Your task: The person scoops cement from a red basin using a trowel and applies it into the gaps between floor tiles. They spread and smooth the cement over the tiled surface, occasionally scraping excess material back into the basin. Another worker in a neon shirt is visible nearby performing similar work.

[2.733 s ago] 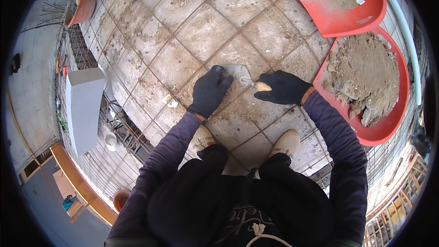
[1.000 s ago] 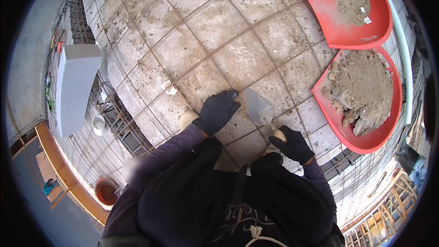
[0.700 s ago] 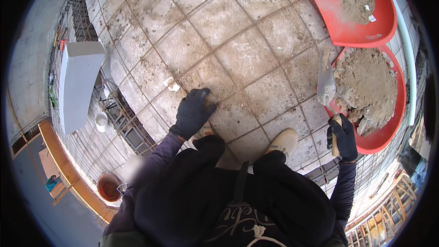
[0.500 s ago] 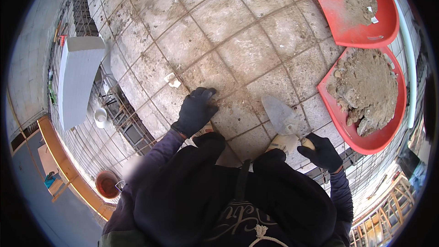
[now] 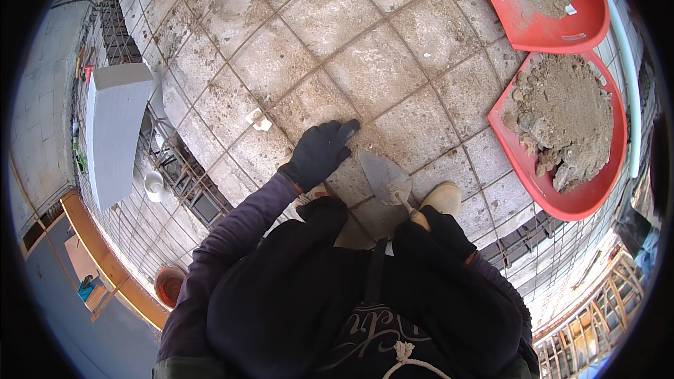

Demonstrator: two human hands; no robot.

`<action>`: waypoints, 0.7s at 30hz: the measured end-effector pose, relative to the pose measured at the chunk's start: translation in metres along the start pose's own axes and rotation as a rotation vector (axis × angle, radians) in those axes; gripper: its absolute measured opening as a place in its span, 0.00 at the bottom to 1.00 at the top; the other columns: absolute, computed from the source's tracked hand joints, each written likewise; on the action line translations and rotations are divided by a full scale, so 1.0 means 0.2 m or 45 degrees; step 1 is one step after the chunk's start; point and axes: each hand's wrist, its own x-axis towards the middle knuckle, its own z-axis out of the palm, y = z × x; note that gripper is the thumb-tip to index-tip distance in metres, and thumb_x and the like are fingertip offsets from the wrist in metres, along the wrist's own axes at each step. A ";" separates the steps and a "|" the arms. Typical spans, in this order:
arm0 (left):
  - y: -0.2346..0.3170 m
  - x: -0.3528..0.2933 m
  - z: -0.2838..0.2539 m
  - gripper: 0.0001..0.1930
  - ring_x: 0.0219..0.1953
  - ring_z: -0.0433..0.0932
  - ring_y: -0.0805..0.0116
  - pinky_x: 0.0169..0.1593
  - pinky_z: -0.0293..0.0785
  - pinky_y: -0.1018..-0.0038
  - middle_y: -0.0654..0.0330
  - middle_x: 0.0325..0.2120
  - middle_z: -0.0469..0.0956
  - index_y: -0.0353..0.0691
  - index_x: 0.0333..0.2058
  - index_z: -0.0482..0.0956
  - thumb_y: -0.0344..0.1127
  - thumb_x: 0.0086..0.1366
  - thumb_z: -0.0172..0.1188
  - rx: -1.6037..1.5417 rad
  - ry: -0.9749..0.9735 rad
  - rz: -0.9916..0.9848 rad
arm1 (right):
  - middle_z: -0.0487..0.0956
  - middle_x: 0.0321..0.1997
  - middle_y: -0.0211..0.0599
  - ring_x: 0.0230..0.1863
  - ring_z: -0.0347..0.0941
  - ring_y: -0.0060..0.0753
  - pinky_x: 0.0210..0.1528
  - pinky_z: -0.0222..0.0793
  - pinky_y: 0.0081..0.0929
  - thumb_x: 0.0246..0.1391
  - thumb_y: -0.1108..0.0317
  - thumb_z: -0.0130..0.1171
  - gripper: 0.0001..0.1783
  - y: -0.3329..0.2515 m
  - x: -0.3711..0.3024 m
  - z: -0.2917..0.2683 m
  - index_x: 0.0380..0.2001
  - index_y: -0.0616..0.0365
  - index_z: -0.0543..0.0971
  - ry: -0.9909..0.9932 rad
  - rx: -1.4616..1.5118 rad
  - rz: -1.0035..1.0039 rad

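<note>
Paving slabs (image 5: 365,63), grey and dusty, laid in a grid with open joints; the person crouches over them, boot toe (image 5: 441,198) showing just right of the work spot.

Left hand (image 5: 319,153), black glove, lies flat on a slab, fingers spread and extended, gripping nothing; the forefinger tip reaches toward the joint ahead.

Right hand (image 5: 441,228), also gloved, is closed round the wooden handle of a pointing trowel (image 5: 385,177). The blade lies low over the slab just right of the left hand, tip pointing up and left. Whether mortar sits on the blade I cannot tell; it looks grey and smeared.

Change: under a second ago the right hand was out at the near red mortar tub (image 5: 562,133) with the trowel at the heap; half a second ago it was on its way back. Now the blade is at the joint beside the left hand, which has stayed planted throughout. Judgement: a fresh load has likely been fetched and is about to go into the joint.

Second red tub (image 5: 540,0) further off, partly filled. White scrap (image 5: 258,121) on a slab left of the hand. Grey block (image 5: 116,130) at the left edge, over steel mesh.
</note>
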 end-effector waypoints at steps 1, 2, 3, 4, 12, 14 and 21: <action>0.00 0.01 0.00 0.34 0.43 0.81 0.48 0.46 0.79 0.56 0.51 0.43 0.78 0.47 0.67 0.69 0.37 0.63 0.68 -0.008 0.023 0.032 | 0.86 0.41 0.53 0.46 0.84 0.59 0.49 0.77 0.49 0.67 0.42 0.58 0.24 -0.07 0.01 0.01 0.50 0.50 0.79 0.011 -0.039 0.014; 0.00 0.02 0.00 0.33 0.43 0.81 0.49 0.45 0.79 0.56 0.51 0.43 0.78 0.47 0.67 0.70 0.36 0.63 0.68 -0.014 0.047 0.063 | 0.85 0.40 0.54 0.45 0.84 0.60 0.49 0.76 0.50 0.66 0.40 0.58 0.25 -0.13 0.02 0.02 0.49 0.50 0.78 0.017 -0.087 0.059; 0.00 0.02 0.00 0.32 0.43 0.81 0.49 0.45 0.79 0.56 0.51 0.43 0.78 0.46 0.67 0.70 0.36 0.64 0.68 -0.018 0.071 0.089 | 0.85 0.39 0.55 0.44 0.84 0.61 0.48 0.76 0.51 0.66 0.39 0.57 0.26 -0.20 0.02 0.02 0.48 0.50 0.78 0.051 -0.100 0.007; 0.00 0.02 0.00 0.32 0.42 0.81 0.49 0.45 0.79 0.56 0.51 0.43 0.78 0.46 0.67 0.71 0.35 0.64 0.67 -0.001 0.089 0.111 | 0.85 0.39 0.56 0.44 0.84 0.61 0.47 0.76 0.52 0.66 0.38 0.57 0.26 -0.25 0.03 0.01 0.48 0.50 0.78 0.044 -0.095 0.082; 0.03 0.03 0.02 0.33 0.44 0.80 0.53 0.47 0.78 0.61 0.53 0.47 0.76 0.43 0.68 0.68 0.27 0.62 0.58 0.275 0.054 0.214 | 0.83 0.33 0.56 0.39 0.82 0.63 0.43 0.75 0.52 0.66 0.40 0.58 0.26 -0.33 0.11 0.05 0.44 0.55 0.76 0.175 -0.092 -0.252; 0.04 0.02 0.02 0.33 0.46 0.79 0.54 0.48 0.77 0.62 0.54 0.48 0.75 0.42 0.69 0.67 0.28 0.63 0.57 0.357 -0.003 0.214 | 0.83 0.32 0.56 0.38 0.82 0.62 0.41 0.75 0.52 0.66 0.41 0.58 0.26 -0.34 0.13 0.07 0.44 0.56 0.76 0.196 -0.030 -0.202; 0.07 0.01 0.03 0.28 0.44 0.77 0.62 0.44 0.73 0.67 0.57 0.46 0.73 0.38 0.67 0.67 0.32 0.68 0.54 0.647 0.039 0.316 | 0.83 0.32 0.53 0.35 0.82 0.57 0.39 0.76 0.50 0.65 0.44 0.61 0.25 -0.29 0.13 0.03 0.45 0.56 0.76 0.236 -0.068 -0.200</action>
